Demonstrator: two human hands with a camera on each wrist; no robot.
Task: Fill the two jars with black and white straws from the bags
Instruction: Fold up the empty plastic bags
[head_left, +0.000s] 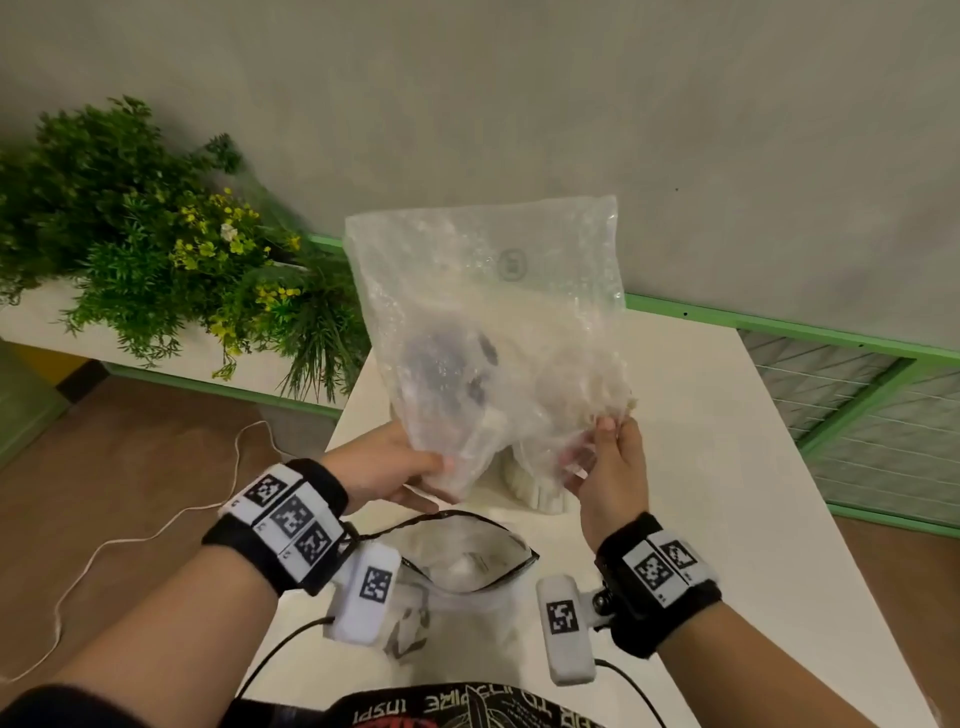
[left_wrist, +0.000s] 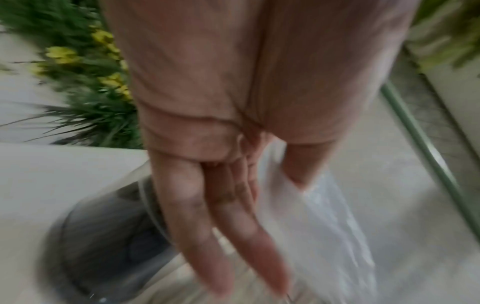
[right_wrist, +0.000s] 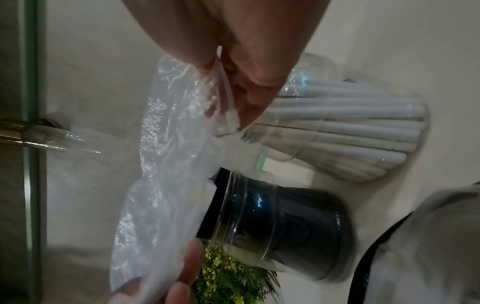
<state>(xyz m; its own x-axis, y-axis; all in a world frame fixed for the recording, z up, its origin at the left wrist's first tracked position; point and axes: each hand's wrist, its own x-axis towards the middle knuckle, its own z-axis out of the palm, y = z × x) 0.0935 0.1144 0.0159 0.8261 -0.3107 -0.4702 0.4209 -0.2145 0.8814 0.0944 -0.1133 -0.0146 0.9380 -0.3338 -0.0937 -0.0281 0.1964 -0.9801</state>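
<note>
Clear plastic bag (head_left: 488, 312), faint round mark

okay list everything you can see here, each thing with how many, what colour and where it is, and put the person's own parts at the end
Clear plastic bag: one, translucent, held up over the table, looks empty.
Second bag: one, clear with a dark rim, lying open on the table near the person.
Jar of white straws: one, clear, on the table.
Jar of black straws: one, clear, beside the white one.
Table: one, white.
Plant: one, green with yellow flowers, on the ledge to the left.
Cord: one, white, on the brown floor.
Wrist bands: two, black with printed markers.
Left hand: holds the raised bag's lower left edge.
Right hand: pinches its lower right corner.
</note>
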